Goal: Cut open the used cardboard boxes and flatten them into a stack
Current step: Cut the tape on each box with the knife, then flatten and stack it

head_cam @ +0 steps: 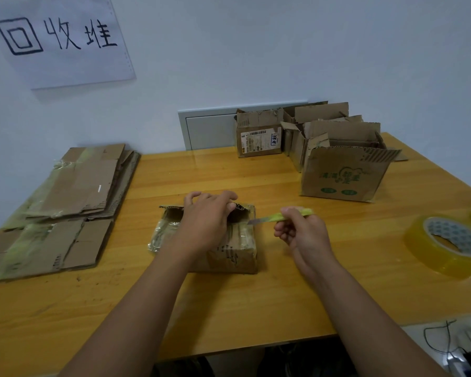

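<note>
Head view: I look down over my two forearms at a wooden desk (229,303) set against a pale wall.
Small box: the taped cardboard box (229,248) I am working on lies mid-desk, a little toward the near edge, its far end torn open and clear wrap bunched on its left side.
Left hand: my left hand (206,221) lies over the top of the box, fingers curled round the far open rim, holding it down.
Right hand: my right hand (299,232) is just right of the box, thumb and fingers pinched on the yellow-green handle of a utility knife (280,216).
Blade: the metal tip points left and meets the box's upper right corner; whether it has gone into the cardboard I cannot tell.
Flattened stack: flat cardboard pieces (74,194) are piled along the left edge of the desk, a second lot (46,248) nearer me, both with strips of yellowish tape.
Waiting boxes: an open box with green print (343,175) stands toward the far right corner, more open ones behind it, and a labelled box (259,137) at the far edge.
Tape roll: a roll of clear yellowish tape (446,246) lies flat by the right edge.
Wall sign: a paper sheet with handwritten characters (57,36) hangs upper left.
</note>
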`<state>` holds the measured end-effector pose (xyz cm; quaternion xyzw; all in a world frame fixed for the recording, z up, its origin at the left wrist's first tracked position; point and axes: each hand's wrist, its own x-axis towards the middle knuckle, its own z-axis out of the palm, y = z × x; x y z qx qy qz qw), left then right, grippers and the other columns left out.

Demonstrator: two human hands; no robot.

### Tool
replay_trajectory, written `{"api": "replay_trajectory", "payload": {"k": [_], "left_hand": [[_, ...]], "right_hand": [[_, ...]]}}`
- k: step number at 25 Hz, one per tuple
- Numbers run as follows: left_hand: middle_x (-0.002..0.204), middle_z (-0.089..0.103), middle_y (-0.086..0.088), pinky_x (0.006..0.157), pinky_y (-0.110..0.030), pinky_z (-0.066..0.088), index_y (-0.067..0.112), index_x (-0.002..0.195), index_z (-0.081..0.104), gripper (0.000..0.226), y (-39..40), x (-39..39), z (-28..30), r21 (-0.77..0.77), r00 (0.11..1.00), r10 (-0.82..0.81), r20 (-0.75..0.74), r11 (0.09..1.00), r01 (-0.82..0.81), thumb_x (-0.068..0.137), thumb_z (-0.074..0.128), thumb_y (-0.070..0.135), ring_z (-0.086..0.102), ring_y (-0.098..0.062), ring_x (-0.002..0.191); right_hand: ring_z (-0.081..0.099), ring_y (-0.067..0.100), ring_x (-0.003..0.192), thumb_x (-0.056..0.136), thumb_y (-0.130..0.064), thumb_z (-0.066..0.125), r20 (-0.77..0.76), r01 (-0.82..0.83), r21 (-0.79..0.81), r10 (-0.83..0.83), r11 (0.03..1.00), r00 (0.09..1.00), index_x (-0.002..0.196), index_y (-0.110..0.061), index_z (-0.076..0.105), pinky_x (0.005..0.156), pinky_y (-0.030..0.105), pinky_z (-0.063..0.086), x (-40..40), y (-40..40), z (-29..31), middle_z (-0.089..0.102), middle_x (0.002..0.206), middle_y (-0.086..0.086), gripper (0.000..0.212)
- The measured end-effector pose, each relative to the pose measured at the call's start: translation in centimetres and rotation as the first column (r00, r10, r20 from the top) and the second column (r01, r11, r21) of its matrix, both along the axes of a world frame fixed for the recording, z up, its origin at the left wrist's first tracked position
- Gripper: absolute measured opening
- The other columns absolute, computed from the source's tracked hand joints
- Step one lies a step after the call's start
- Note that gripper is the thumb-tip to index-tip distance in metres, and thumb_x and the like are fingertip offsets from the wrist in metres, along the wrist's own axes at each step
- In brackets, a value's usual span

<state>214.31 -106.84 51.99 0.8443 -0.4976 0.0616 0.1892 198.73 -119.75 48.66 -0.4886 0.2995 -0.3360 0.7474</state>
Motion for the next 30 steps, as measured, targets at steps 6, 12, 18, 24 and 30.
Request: {"api": "replay_trajectory", "payload": {"k": [6, 12, 18, 24, 30], "left_hand": [[0.106, 0.062, 0.014, 0.086, -0.03, 0.017, 0.029, 0.109, 0.056, 0.024, 0.2, -0.3, -0.7, -0.089, 0.999, 0.011, 0.047, 0.996, -0.006, 0.104, 0.032, 0.033, 0.052, -0.012, 0.099], [0.109, 0.062, 0.016, 0.092, -0.03, 0.014, 0.031, 0.108, 0.059, 0.026, 0.4, -0.3, -1.0, -0.13, 0.998, 0.014, 0.067, 0.992, -0.005, 0.104, 0.034, 0.034, 0.049, -0.011, 0.11], [0.105, 0.053, -0.005, 0.086, -0.037, 0.028, 0.023, 0.112, 0.067, 0.026, 0.7, -0.6, -1.2, -0.317, 0.975, 0.173, 0.139, 0.941, -0.122, 0.093, 0.06, 0.039, 0.042, -0.025, 0.103], [0.097, 0.062, -0.007, 0.076, -0.039, 0.047, 0.008, 0.111, 0.065, 0.022, 0.6, -0.8, -0.9, -0.447, 0.98, 0.173, 0.102, 0.888, -0.11, 0.094, 0.063, 0.021, 0.054, -0.024, 0.09], [0.143, 0.044, 0.0, 0.112, -0.045, 0.032, 0.03, 0.13, 0.05, 0.04, 0.2, 0.0, -1.4, -0.098, 0.994, 0.107, 0.016, 0.99, -0.105, 0.092, 0.045, 0.041, 0.038, -0.02, 0.132]], "right_hand": [[0.058, 0.011, 0.053, 0.095, -0.015, 0.06, -0.032, -0.038, 0.008, 0.038, 0.999, 0.999, 0.089, -0.012, 0.061, 0.055, 0.027, 0.046, 1.8, -0.8, -0.2, 0.062, 0.056, 0.0, 0.007], [0.055, 0.011, 0.049, 0.097, -0.016, 0.057, -0.084, 0.019, 0.008, -0.018, 1.0, 0.996, 0.093, -0.01, 0.06, 0.055, 0.028, 0.044, 4.0, -2.1, -0.1, 0.059, 0.053, -0.001, 0.008], [0.054, 0.009, 0.05, 0.096, -0.019, 0.058, -0.114, 0.197, 0.043, -0.191, 0.979, 0.975, 0.09, -0.013, 0.06, 0.051, 0.025, 0.044, 5.2, -2.8, -0.5, 0.057, 0.055, -0.002, 0.009], [0.055, 0.011, 0.053, 0.099, -0.022, 0.057, -0.008, 0.237, 0.144, -0.238, 0.961, 0.971, 0.095, -0.015, 0.058, 0.051, 0.024, 0.044, 5.0, -2.0, -1.1, 0.059, 0.062, 0.002, 0.008], [0.063, 0.013, 0.06, 0.098, -0.025, 0.057, 0.193, 0.075, 0.223, -0.119, 0.972, 0.974, 0.098, -0.007, 0.062, 0.059, 0.024, 0.052, 3.6, -0.9, -1.4, 0.066, 0.065, 0.004, 0.018]]}}
